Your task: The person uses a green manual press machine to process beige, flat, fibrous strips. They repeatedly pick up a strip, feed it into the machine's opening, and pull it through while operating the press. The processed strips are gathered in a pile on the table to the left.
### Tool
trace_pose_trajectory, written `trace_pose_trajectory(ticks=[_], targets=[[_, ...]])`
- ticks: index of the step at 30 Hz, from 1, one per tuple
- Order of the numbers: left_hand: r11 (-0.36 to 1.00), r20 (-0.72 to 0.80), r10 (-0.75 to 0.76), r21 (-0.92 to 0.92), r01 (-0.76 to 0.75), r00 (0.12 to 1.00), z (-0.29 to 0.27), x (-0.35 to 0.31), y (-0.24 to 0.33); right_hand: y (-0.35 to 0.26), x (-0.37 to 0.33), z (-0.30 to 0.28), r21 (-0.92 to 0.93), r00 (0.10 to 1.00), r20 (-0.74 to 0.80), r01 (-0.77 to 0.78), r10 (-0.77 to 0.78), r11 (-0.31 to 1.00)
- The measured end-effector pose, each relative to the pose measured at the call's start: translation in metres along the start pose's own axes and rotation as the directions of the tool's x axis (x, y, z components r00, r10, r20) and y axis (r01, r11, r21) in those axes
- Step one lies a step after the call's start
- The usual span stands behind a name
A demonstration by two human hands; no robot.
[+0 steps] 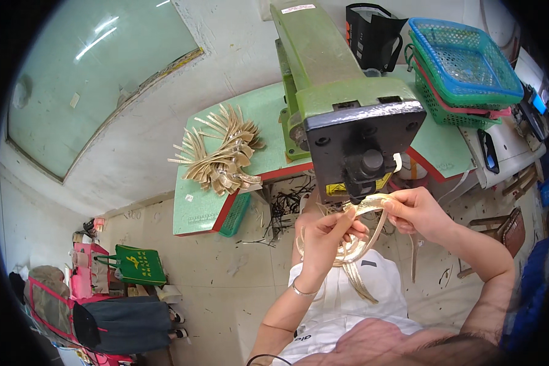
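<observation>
A flat gold strap is stretched between my two hands, just under the black head of a green punching or riveting machine. My left hand pinches its left end close to the machine's tip. The fingers and thumb of my right hand grip the other end. More gold strips loop below my hands and hang over my lap; which of them join the held strap I cannot tell. On the green tabletop to the left lies a fanned pile of gold strap pieces.
Stacked plastic baskets and a black bag stand at the back right. A phone lies at the right. Dark scraps litter the floor under the table. A wooden stool is at right, a green bag at left.
</observation>
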State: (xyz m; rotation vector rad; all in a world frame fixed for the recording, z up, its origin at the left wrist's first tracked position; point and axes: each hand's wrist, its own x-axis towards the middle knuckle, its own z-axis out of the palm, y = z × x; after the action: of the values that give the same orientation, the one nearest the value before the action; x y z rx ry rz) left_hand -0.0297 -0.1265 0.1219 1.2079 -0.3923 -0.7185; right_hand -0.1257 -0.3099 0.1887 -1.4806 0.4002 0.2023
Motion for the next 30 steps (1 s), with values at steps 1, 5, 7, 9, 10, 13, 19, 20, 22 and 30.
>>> trace_pose_trajectory(ticks=[1,5,7,9,10,13,19,20,22,30], targets=[[1.0,-0.006,-0.001,-0.015,0.001,1.0,-0.001,-0.001,0.0,0.001,0.0,0.002,0.003,1.0,-0.001,0.013,-0.013,1.0],[0.997,-0.07,0.035,-0.062,-0.04,0.997,-0.005,-0.009,0.005,0.006,0.008,0.007,-0.026,0.997,0.053,0.062,-0.061,0.998],[0.995,-0.125,0.077,-0.05,-0.084,0.989,-0.009,-0.015,0.001,0.004,0.013,0.014,-0.083,0.994,0.055,0.098,-0.094,0.992],[0.995,-0.186,0.074,-0.047,-0.084,0.98,-0.013,-0.021,-0.002,0.002,0.02,0.018,-0.143,0.989,0.06,0.145,-0.138,0.979],[0.993,-0.221,0.076,-0.07,-0.093,0.972,-0.014,-0.024,-0.003,0.001,0.023,0.022,-0.169,0.984,0.068,0.176,-0.167,0.97],[0.979,-0.269,0.098,-0.148,-0.141,0.958,-0.022,-0.03,-0.016,-0.006,0.031,0.027,-0.254,0.985,0.045,0.175,-0.169,0.951],[0.978,-0.251,0.122,-0.136,-0.16,0.96,-0.031,-0.035,-0.022,-0.012,0.036,0.032,-0.381,0.986,0.013,0.16,-0.167,0.911],[0.985,-0.216,0.121,-0.097,-0.145,0.969,-0.03,-0.035,-0.021,-0.011,0.035,0.03,-0.388,0.987,0.02,0.154,-0.159,0.908],[0.993,-0.148,0.113,-0.016,-0.116,0.983,-0.027,-0.032,-0.016,-0.009,0.03,0.023,-0.302,0.994,0.0,0.107,-0.112,0.947],[0.988,-0.052,0.117,-0.094,-0.121,0.992,-0.017,-0.02,-0.005,-0.006,0.018,0.017,-0.199,0.99,-0.077,0.099,-0.116,0.975]])
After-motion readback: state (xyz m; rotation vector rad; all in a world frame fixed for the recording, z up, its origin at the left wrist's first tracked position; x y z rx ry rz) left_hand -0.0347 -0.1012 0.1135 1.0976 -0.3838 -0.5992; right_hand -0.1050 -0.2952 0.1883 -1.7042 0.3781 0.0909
